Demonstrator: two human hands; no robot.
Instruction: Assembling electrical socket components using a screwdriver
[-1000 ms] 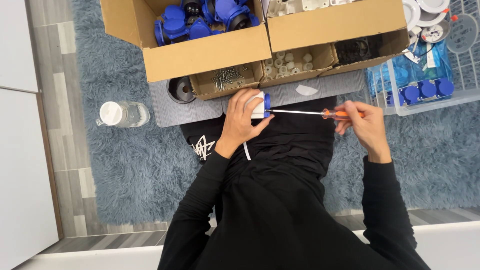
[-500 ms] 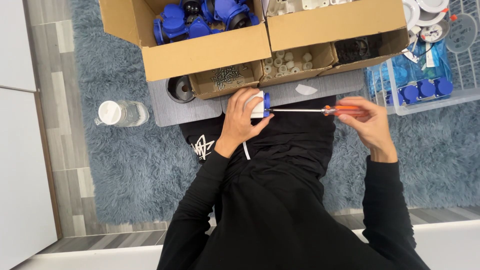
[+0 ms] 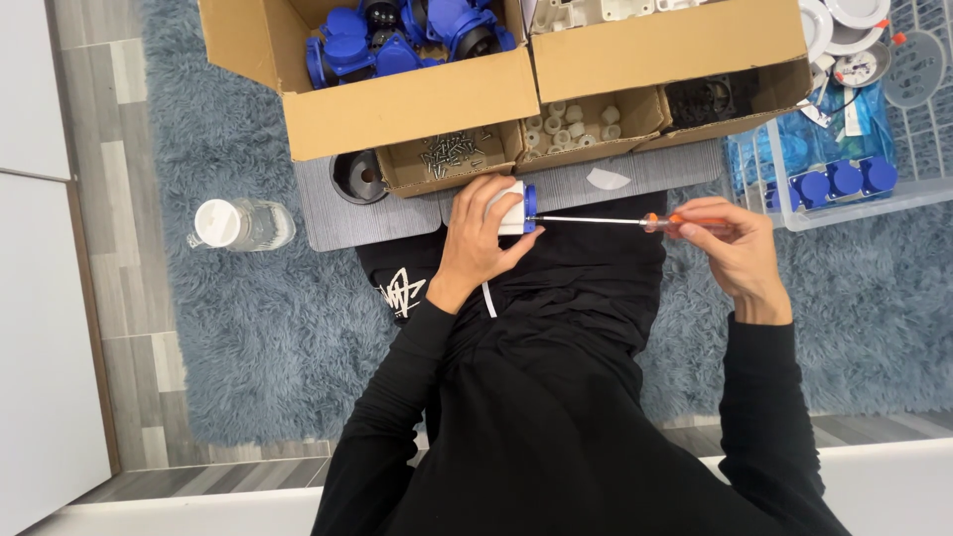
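The left hand's grip (image 3: 478,236) is clamped around a small white and blue socket part (image 3: 515,207), held above the person's lap. The right hand's grip (image 3: 730,243) is closed on the orange handle of a screwdriver (image 3: 635,222), whose metal shaft runs level to the left, tip meeting the part's blue end. Far left on the shaggy blue rug (image 3: 238,337) lies a clear plastic bottle (image 3: 240,224) with a white cap. Next, on a grey mat (image 3: 347,213), a black round piece (image 3: 358,177). Behind the hands, a large cardboard box (image 3: 407,104) holds blue sockets; small cardboard trays hold screws (image 3: 452,152) and white caps (image 3: 574,125). Far right, a clear plastic bin (image 3: 844,194) holds blue parts.
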